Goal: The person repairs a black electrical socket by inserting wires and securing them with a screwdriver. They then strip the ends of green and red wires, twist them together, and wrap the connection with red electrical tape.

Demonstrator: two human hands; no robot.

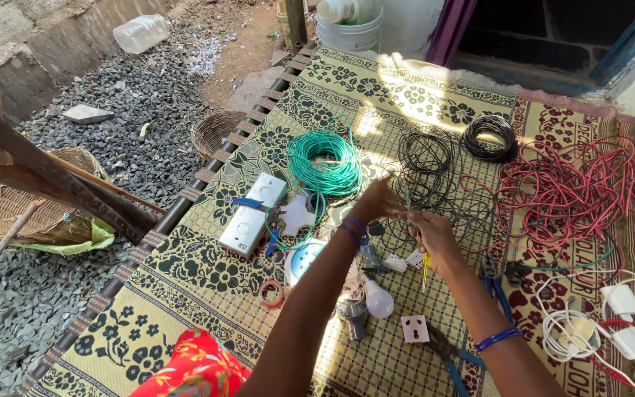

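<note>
Both forearms reach over the mat [185, 279]; left hand [372, 200] and right hand [431, 234] pinch a thin wire [408, 192] just right of the green coil [325, 163]. Could snag those loose black loops [426, 158].

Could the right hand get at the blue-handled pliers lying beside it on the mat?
Probably yes: the blue-handled pliers lie uncovered just beside the right hand, though its fingers pinch a thin wire.
</note>
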